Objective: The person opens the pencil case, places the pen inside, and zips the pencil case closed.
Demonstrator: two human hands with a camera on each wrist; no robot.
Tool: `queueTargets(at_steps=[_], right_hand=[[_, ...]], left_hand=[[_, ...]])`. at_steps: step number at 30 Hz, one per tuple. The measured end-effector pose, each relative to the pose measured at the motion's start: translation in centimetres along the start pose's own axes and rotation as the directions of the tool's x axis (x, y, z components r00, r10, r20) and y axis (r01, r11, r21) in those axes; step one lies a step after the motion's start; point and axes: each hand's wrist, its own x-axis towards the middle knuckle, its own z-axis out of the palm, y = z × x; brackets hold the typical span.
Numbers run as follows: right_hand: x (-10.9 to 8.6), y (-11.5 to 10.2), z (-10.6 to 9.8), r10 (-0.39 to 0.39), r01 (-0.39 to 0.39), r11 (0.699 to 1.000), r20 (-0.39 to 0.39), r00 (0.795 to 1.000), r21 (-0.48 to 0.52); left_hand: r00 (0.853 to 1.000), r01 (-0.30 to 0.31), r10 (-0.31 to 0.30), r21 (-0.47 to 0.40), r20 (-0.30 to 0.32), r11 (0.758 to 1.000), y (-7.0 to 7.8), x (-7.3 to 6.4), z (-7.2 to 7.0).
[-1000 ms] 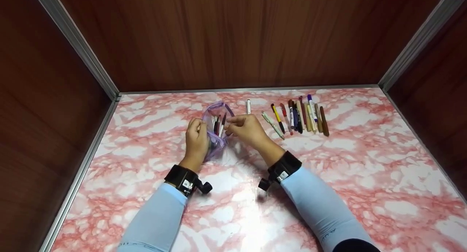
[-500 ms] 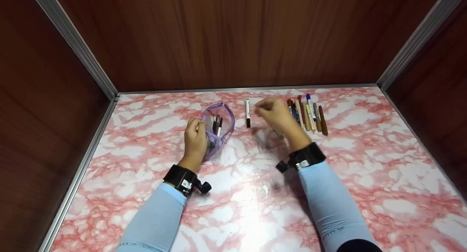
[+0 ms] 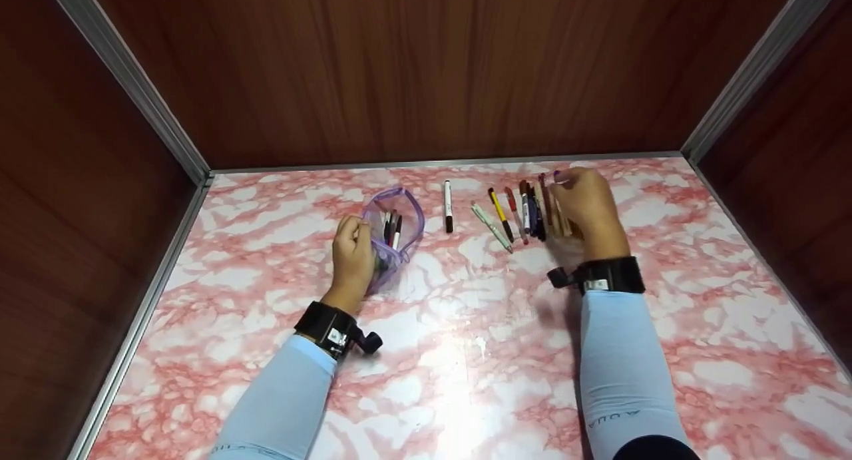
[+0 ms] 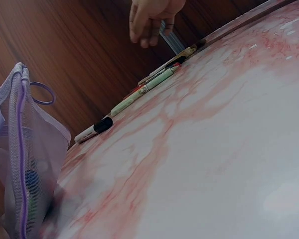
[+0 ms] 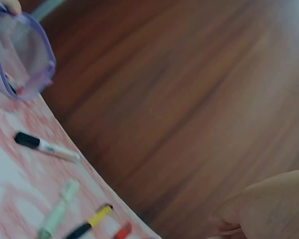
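My left hand [image 3: 353, 253] grips the near left edge of a purple-trimmed mesh pencil case [image 3: 421, 220], whose mouth gapes open. Several pens [image 3: 397, 230] stand inside it. In the left wrist view the case's zip edge [image 4: 21, 164] rises at the left. My right hand [image 3: 586, 200] is over the right end of a row of pens and markers and hides part of them. A purple marker tip [image 3: 558, 173] peeks out by its fingers. The left wrist view shows the right hand [image 4: 154, 20] raised above the pens, fingers hanging loosely with nothing in them.
Left of the row lie a white marker with a black cap [image 3: 448, 204], a light green pen [image 3: 491, 226], a yellow and black pen [image 3: 500, 214] and a red-capped pen [image 3: 511, 200]. Brown wood panels [image 3: 439, 74] enclose the pink marbled table [image 3: 426, 393] at back and sides.
My right hand has left the pencil case's mouth, passed over the white marker and green pen, and reached the right end of the row. The left hand keeps its grip on the case.
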Motion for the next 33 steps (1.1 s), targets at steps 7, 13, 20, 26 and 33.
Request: queueTargets(at_steps=[7, 13, 20, 26, 33], right_hand=[[-0.4, 3.2, -1.5, 0.198, -0.200, 0.978, 0.045, 0.979, 0.053], [-0.7, 5.0, -1.2, 0.292, -0.296, 0.950, 0.053, 0.955, 0.096], [-0.5, 6.0, -0.3, 0.242, -0.243, 0.963, -0.023, 0.970, -0.119], [-0.3, 5.9, -0.1, 0.243, -0.242, 0.965, 0.007, 0.970, -0.098], [-0.3, 6.1, -0.1, 0.212, -0.212, 0.975, -0.005, 0.977, -0.070]], left_hand=[[1.000, 0.003, -0.003, 0.010, 0.004, 1.000, 0.1, 0.0, -0.1], [1.000, 0.005, -0.005, 0.006, -0.001, 1.000, -0.1, 0.0, -0.1], [1.000, 0.003, -0.004, -0.009, -0.006, 1.000, -0.3, 0.1, 0.1], [1.000, 0.001, -0.001, -0.007, -0.012, 1.000, -0.1, 0.1, 0.0], [1.000, 0.008, -0.008, 0.004, 0.003, 1.000, -0.1, 0.0, 0.0]])
